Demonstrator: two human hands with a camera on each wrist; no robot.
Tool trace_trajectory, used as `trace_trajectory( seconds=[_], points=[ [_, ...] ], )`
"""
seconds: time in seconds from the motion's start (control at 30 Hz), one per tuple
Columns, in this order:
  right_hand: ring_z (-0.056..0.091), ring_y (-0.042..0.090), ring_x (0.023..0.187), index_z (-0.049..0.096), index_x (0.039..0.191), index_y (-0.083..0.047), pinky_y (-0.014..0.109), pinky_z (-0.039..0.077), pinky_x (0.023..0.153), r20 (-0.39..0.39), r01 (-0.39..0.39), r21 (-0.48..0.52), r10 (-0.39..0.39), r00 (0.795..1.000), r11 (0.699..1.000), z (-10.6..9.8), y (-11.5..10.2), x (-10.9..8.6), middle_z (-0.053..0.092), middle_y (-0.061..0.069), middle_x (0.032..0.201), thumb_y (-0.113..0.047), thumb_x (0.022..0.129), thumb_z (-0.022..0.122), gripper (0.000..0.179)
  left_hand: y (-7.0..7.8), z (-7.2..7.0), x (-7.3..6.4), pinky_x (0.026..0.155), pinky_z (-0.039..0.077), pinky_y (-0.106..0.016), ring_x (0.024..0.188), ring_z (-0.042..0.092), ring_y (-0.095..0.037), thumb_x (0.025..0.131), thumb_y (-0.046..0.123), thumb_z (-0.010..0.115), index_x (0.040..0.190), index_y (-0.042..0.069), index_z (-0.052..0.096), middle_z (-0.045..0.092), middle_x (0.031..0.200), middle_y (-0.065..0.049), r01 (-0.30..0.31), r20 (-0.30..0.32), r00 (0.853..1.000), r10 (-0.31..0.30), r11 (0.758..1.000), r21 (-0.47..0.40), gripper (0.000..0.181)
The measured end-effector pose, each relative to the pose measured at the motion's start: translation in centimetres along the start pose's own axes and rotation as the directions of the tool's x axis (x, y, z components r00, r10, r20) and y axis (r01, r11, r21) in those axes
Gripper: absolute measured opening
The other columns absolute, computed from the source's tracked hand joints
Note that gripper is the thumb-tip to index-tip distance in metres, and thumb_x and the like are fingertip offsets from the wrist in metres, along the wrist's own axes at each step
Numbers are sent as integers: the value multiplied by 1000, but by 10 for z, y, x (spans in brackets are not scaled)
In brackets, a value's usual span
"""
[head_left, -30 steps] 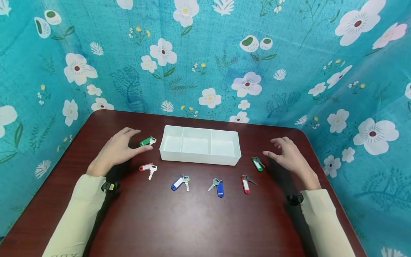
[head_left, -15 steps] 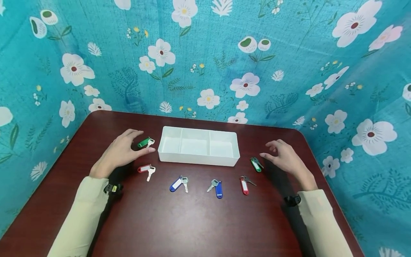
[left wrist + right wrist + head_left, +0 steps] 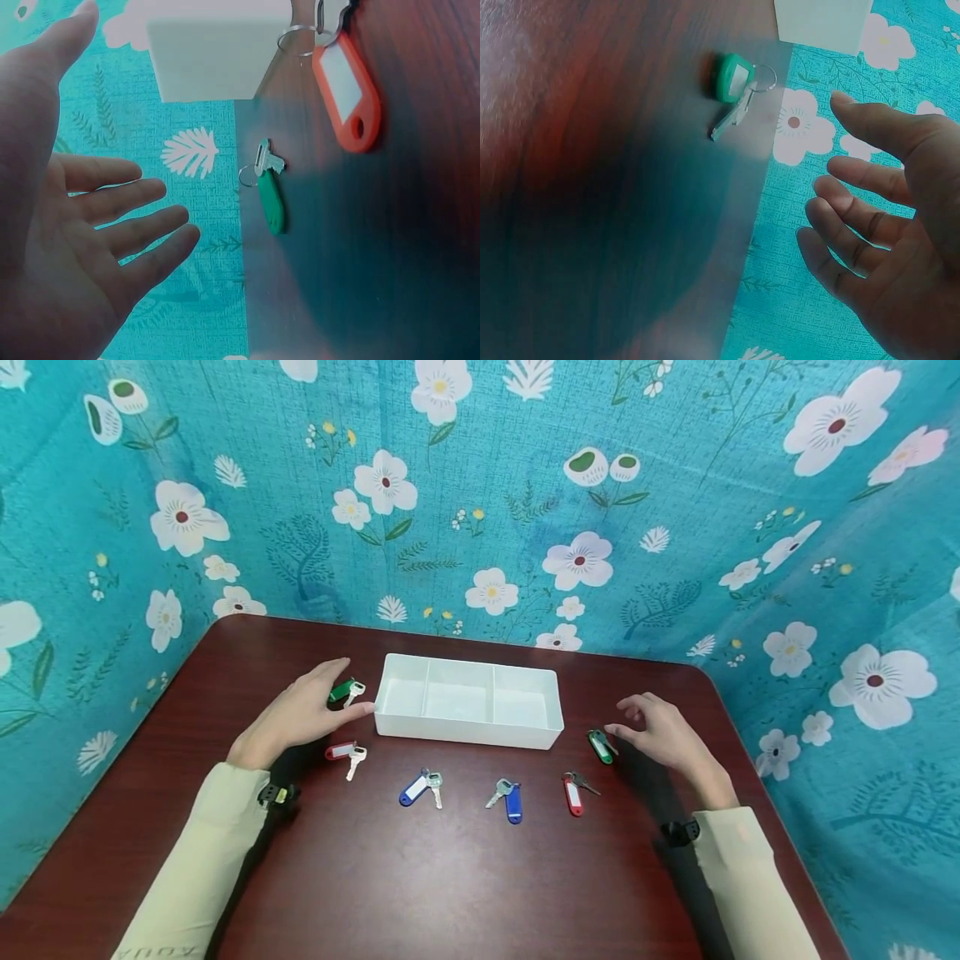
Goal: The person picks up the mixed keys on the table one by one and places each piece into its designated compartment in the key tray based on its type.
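Observation:
My left hand (image 3: 303,710) hovers over the table's left side, holding nothing, its fingers spread in the left wrist view. Closest to it is a key with a green tag (image 3: 341,691), partly behind the hand in the head view. A key with a red tag (image 3: 349,94) lies nearer the front. The thumb tip appears beside the white tray (image 3: 465,729); I cannot tell whether they touch. On the right, my right hand (image 3: 663,735) is raised with loosely bent fingers and holds nothing. Another green-tagged key (image 3: 735,79) lies on the table just left of that thumb.
The tray has three compartments and stands at the table's back middle. In front of it lie two blue-tagged keys (image 3: 415,787) and, farther right, a red-tagged key (image 3: 573,795). A flowered teal cloth (image 3: 480,510) hangs behind the dark table (image 3: 465,877).
My left hand has shifted right, its thumb now nearer the tray. The right hand has drifted slightly left toward the green-tagged key. The keys and tray have stayed put.

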State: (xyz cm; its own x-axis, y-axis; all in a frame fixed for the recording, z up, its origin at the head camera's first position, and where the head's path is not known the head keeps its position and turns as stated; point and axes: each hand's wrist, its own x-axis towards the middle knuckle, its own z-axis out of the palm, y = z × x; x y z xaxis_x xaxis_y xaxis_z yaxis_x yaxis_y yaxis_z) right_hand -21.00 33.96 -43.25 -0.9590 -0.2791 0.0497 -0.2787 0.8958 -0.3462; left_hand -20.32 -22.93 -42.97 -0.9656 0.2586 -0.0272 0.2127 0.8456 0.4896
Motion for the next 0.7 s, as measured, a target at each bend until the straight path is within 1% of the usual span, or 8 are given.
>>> trace_trajectory(
  seconds=[0.2,0.33,0.47,0.6,0.7],
  points=[
    [62,27,91,67,129,2,38,55,75,35,-5,8,5,999,1000,3,-3,6,69,18,107,-29,93,81,50,3,1,3,124,32,-66,159,25,-48,93,71,63,165,-2,23,27,171,-27,-13,22,1000,12,1000,18,110],
    [60,24,88,67,129,2,34,54,72,48,-4,14,4,999,1000,5,-6,8,69,17,105,-28,93,81,49,6,2,5,126,29,-66,161,20,-47,94,74,59,166,-1,22,24,172,-26,-10,35,999,9,1000,27,111],
    [60,23,86,67,128,2,32,53,71,56,1,26,-2,998,1000,6,-9,9,70,15,102,-28,94,80,47,8,4,6,127,27,-65,162,19,-46,93,79,54,166,0,21,23,173,-25,-10,37,999,8,999,51,112],
    [59,23,84,68,127,3,30,51,68,64,9,33,-11,998,999,8,-11,10,69,13,98,-28,94,80,46,9,7,8,129,25,-63,162,19,-45,92,83,51,167,0,21,23,174,-24,-22,27,999,20,995,101,115],
    [58,22,84,68,127,2,30,51,68,72,10,32,-12,997,999,8,-11,11,68,12,97,-28,94,80,46,10,10,11,131,24,-60,162,21,-46,91,85,49,166,-1,21,25,173,-25,-39,20,999,37,989,144,118]
  ],
)
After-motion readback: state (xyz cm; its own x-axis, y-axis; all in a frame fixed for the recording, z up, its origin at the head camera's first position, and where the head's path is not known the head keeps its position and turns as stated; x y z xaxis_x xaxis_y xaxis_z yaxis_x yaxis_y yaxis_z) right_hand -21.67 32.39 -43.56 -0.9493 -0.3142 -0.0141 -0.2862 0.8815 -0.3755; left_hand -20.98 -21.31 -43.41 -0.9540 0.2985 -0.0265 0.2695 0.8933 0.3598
